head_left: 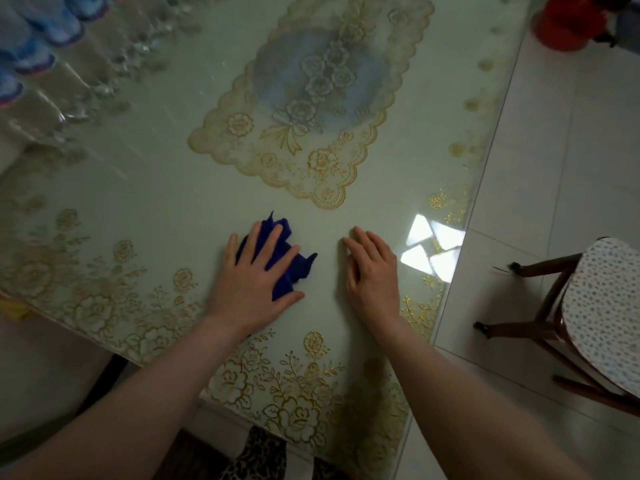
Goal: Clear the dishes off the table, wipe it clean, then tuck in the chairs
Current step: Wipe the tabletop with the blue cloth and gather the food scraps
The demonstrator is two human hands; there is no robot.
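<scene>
The glass-topped table (pixel 166 188) with a gold floral cloth under the glass fills most of the view. A crumpled dark blue cloth (pixel 298 268) lies on it near the front edge. My left hand (pixel 252 282) presses flat on the cloth with straight, spread fingers. My right hand (pixel 372 271) rests flat on the bare glass just right of the cloth, not touching it. A wooden chair (pixel 595 317) with a spotted white seat cushion stands on the floor to the right, pulled away from the table.
A lace placemat (pixel 294 98) lies under the glass at the table's centre. Clear plastic bottles with blue caps (pixel 52 71) line the far left edge. A red object (pixel 571 22) sits on the tiled floor (pixel 554 150) at the top right.
</scene>
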